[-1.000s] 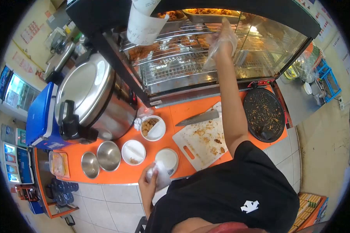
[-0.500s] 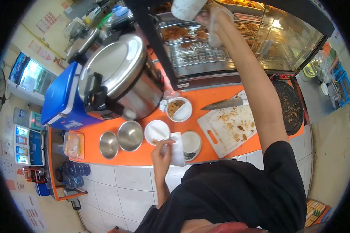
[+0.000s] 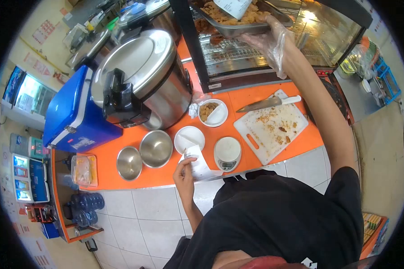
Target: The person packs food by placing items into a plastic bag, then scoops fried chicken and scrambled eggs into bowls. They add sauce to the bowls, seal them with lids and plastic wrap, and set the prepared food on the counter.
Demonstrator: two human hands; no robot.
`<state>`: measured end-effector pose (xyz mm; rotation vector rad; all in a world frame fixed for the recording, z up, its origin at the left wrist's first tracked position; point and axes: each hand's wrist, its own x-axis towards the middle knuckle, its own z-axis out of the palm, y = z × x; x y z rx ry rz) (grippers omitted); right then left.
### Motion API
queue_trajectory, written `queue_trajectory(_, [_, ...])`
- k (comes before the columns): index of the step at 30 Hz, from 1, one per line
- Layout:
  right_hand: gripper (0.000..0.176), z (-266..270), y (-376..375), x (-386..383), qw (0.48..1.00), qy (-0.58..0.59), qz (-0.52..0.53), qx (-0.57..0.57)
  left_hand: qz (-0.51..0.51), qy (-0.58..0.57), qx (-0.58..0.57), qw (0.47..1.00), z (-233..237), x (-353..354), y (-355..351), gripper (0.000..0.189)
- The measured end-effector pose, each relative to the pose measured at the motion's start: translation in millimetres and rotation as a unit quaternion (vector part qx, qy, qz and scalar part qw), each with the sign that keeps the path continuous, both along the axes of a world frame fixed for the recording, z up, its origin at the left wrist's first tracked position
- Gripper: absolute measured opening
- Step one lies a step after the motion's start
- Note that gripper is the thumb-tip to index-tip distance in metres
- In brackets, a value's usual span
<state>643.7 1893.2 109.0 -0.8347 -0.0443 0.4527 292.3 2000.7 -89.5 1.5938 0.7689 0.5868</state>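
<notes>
My right hand (image 3: pixel 276 42), in a clear plastic glove, grips the near edge of a metal tray (image 3: pixel 244 30) in front of the warming cabinet. Fried pieces (image 3: pixel 253 14) fill the tray, and a white printed paper item (image 3: pixel 234 6) rests in it, partly cut off by the frame. My left hand (image 3: pixel 184 174) pinches a white printed paper slip (image 3: pixel 200 165) over the counter's front edge. Just beyond it is a white bowl (image 3: pixel 191 138), partly covered by the paper. A kitchen scale (image 3: pixel 227 154) stands right of the slip.
On the orange counter (image 3: pixel 107 172) sit two steel bowls (image 3: pixel 156 149), a bowl of brown pieces (image 3: pixel 213 113), a large steel cooker (image 3: pixel 139 80) and a blue cooler (image 3: pixel 76 112). A knife (image 3: pixel 262 104) lies on a crumb-strewn cutting board (image 3: pixel 271 132). The glass cabinet (image 3: pixel 332 40) stands behind.
The tray of fried pieces has come out of the cabinet in my right hand. The printed white item now sits in it. My left hand keeps the slip, which has tilted.
</notes>
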Motion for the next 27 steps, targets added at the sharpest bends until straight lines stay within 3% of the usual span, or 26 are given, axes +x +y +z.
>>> queue_trajectory(3, [0.051,1.7,-11.6,-29.2,0.997,-0.045,-0.044,-0.047,0.001,-0.025,-0.032,0.999,6.0,-7.1,1.0,0.017])
queue_trajectory(6, [0.066,-8.2,-47.9,-52.6,0.992,-0.076,-0.024,-0.097,0.023,0.012,0.084,0.996,18.6,-18.8,6.7,0.026])
queue_trajectory(9, [0.051,-30.9,-103.3,-79.9,0.981,-0.155,-0.078,-0.088,0.031,0.014,0.102,0.994,18.5,-35.2,16.0,0.025])
queue_trajectory(11, [0.033,-38.1,-141.5,-102.4,0.985,-0.099,-0.124,-0.071,0.023,0.071,0.085,0.994,18.4,-45.7,24.3,0.024])
queue_trajectory(12, [0.035,-44.8,-164.5,-128.3,0.963,-0.205,-0.112,-0.136,0.023,0.076,0.097,0.992,13.1,-50.9,28.7,0.024])
queue_trajectory(14, [0.039,-51.9,-180.1,-160.6,0.963,-0.146,-0.157,-0.161,0.022,0.097,0.114,0.988,6.2,-61.2,29.0,0.024])
queue_trajectory(15, [0.042,-53.4,-179.1,-163.1,0.967,0.016,-0.219,-0.129,0.02,0.105,0.12,0.987,4.4,-62.4,27.8,0.025])
queue_trajectory(16, [0.044,-75.6,-199.1,-160.0,0.975,0.029,-0.179,-0.125,0.029,0.151,0.063,0.986,-5.1,-65.8,27.1,0.024])
queue_trajectory(17, [0.046,-105.7,-224.5,-155.0,0.982,0.038,-0.139,-0.123,0.02,0.165,0.107,0.98,-17.3,-65.8,24.6,0.024])
queue_trajectory(19, [0.056,-154.1,-239.3,-153.0,0.964,0.038,-0.198,-0.174,-0.006,0.247,0.15,0.957,-42.2,-63.5,20.7,0.028])
queue_trajectory(21, [0.049,-203.1,-252.5,-144.5,0.959,0.026,-0.225,-0.168,0.012,0.311,0.137,0.94,-67.6,-52.8,17.6,0.036])
queue_trajectory(25, [0.051,-303.2,-275.5,-120.2,0.968,0.083,-0.202,-0.123,0.072,0.248,0.085,0.962,-136.8,-29.3,47.3,0.049])
queue_trajectory(27, [0.054,-333.3,-281.8,-104.6,0.976,0.086,-0.15,-0.13,0.113,0.225,-0.002,0.968,-154.4,-13.9,65.7,0.048])
